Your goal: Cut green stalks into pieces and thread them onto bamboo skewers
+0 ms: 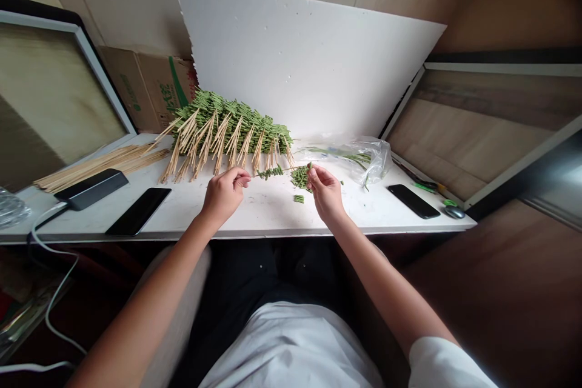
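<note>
My left hand (224, 194) pinches the left end of a thin wooden skewer (290, 168), held level above the table. Short green pieces (271, 172) are threaded on its left part, beside my left fingers. At the skewer's right end, my right hand (324, 189) pinches a green piece (310, 165) between thumb and fingertips. Beneath and beside my right hand lies a small pile of cut green pieces (299, 177), with a little group (299, 199) in front of it. Behind my left hand, many filled skewers (236, 124) are stacked, their bare ends towards me.
Bare skewers (104, 163), a black box (92, 188) and a phone (139, 211) lie at the left. To the right are a clear plastic bag (376, 157) with long green stems, another phone (413, 201) and a mouse-like object (453, 212). A white board (300, 60) leans behind.
</note>
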`<state>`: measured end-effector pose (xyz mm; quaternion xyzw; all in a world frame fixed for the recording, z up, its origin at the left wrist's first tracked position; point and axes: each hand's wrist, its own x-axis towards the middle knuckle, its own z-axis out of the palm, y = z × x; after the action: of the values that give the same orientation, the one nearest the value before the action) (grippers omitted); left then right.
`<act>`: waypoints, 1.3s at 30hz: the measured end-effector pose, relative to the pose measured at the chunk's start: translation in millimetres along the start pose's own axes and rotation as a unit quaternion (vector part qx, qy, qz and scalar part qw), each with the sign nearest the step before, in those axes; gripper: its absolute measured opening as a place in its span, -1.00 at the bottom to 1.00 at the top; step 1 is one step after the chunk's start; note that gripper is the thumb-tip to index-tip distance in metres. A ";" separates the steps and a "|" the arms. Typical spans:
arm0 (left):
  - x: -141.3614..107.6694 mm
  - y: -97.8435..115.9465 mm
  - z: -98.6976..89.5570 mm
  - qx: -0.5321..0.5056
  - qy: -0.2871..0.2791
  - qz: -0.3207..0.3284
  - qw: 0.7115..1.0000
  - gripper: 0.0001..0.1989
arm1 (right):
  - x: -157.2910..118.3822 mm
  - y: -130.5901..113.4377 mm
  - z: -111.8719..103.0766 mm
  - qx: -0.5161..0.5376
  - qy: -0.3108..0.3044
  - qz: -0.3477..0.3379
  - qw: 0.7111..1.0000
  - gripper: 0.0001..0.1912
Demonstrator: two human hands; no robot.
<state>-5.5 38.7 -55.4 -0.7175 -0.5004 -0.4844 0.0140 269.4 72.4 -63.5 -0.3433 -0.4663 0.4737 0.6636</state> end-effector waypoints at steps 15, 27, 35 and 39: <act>-4.0 4.9 8.0 -0.011 -0.020 -0.002 1.000 -0.85 | -5.0 -7.8 5.3 0.063 -0.015 0.056 0.996 -0.56; -5.8 6.4 10.2 -0.019 -0.022 -0.008 1.000 -0.86 | -6.7 -11.3 7.0 0.051 -0.031 0.059 0.996 -0.59; -5.8 9.0 8.4 0.002 -0.020 -0.001 1.000 -0.85 | -5.0 -9.3 5.0 0.047 -0.020 0.045 0.998 -0.62; -6.0 10.7 6.9 0.014 -0.011 0.009 1.000 -0.85 | -5.7 -6.8 4.8 0.031 -0.014 0.025 0.999 -0.63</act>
<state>6.8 32.6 -58.4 -0.7268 -0.5012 -0.4690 0.0226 266.3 64.9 -57.5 -0.3277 -0.4519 0.5090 0.6552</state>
